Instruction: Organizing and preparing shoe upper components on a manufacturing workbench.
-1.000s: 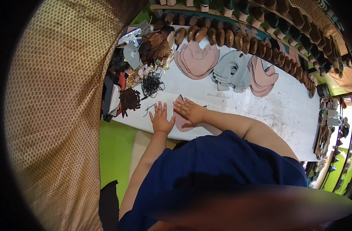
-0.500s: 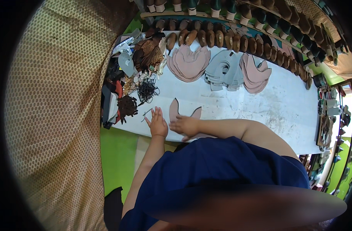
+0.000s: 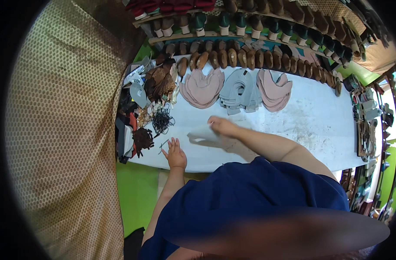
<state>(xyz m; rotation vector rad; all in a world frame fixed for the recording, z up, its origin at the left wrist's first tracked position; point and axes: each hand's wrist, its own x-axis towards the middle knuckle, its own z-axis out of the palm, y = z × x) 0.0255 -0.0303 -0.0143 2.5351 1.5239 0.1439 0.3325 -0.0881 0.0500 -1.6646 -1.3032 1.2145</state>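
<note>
My left hand (image 3: 176, 157) lies on the white table with its fingers stretched out, holding nothing. Beside its fingertips is a thin dark strip (image 3: 163, 146). Over the middle of the table, my right hand (image 3: 224, 127) has its fingers closed on a pale shoe upper piece (image 3: 202, 132). Motion smears this piece, so its outline is unclear, and a shadow falls under it. Farther back lie a stack of pink upper pieces (image 3: 202, 93), a stack of grey pieces (image 3: 240, 96) and a second pink stack (image 3: 274, 95).
Wooden shoe lasts (image 3: 232, 57) line the table's back edge, below shelves of heeled shoes (image 3: 224, 24). At the left are tangled black cords (image 3: 162, 120), a dark brown bundle (image 3: 143, 139) and brown leather scraps (image 3: 160, 84). A patterned curtain (image 3: 68, 130) hangs to my left.
The pink upper piece near my hands has come up off the table in my right hand, which moved away from my left hand. The view has tilted to show more shelves.
</note>
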